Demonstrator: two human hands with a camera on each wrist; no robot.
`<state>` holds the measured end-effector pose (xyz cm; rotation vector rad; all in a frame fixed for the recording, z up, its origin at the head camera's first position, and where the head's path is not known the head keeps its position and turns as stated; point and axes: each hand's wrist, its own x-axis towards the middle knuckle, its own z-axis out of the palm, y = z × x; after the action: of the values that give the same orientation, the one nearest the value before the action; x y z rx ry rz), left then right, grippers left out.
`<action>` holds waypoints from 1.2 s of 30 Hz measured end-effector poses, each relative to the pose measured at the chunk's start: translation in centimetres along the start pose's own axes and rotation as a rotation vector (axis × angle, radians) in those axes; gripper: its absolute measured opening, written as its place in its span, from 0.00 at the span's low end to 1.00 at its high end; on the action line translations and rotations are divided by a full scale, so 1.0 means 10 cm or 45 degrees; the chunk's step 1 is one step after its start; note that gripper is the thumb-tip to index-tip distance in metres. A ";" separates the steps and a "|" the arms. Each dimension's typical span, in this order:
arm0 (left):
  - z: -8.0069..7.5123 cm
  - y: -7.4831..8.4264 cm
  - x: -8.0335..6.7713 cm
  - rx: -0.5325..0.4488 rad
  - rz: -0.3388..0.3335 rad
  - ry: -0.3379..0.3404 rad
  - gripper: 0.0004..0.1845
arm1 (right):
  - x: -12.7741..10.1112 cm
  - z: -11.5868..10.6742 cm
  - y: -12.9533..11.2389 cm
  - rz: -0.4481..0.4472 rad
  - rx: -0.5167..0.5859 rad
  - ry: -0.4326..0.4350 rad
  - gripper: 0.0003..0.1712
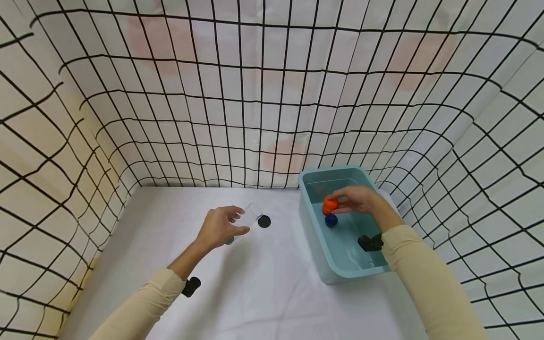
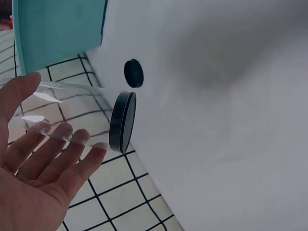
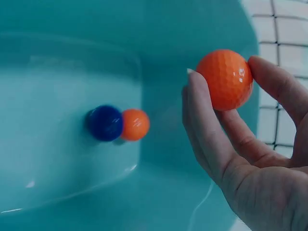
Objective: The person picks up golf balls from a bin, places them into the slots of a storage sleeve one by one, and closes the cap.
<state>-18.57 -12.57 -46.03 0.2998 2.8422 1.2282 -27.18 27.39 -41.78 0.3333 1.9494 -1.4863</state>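
Right hand (image 1: 354,199) over teal tub (image 1: 312,236), fingertips pinching orange golf ball (image 3: 225,79), ball held clear of tub floor. Second orange ball (image 3: 134,124) and blue ball (image 3: 104,122) lie touching each other in water on tub floor. Left hand (image 1: 221,227) above white counter (image 1: 263,283), fingers curled round clear tube (image 2: 72,113), tube tilted, black cap (image 2: 122,121) on its lower end. Loose black disc (image 1: 264,221) lies on counter just beside tube, between tube and tub.
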 end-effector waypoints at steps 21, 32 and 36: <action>0.16 0.24 0.16 0.053 0.114 0.000 0.22 | -0.27 0.63 -0.48 -0.362 -0.121 -0.064 0.20; 0.18 0.36 0.20 0.056 0.117 -0.028 0.22 | -0.26 1.00 -0.54 -0.339 -0.206 -0.049 0.23; 0.17 0.39 0.22 0.065 0.114 -0.041 0.21 | -0.25 1.10 -0.52 -0.330 -0.234 -0.055 0.23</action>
<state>-19.86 -8.28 -44.26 0.4495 2.8653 1.1554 -24.50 15.96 -37.79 -0.0337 2.1374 -1.4417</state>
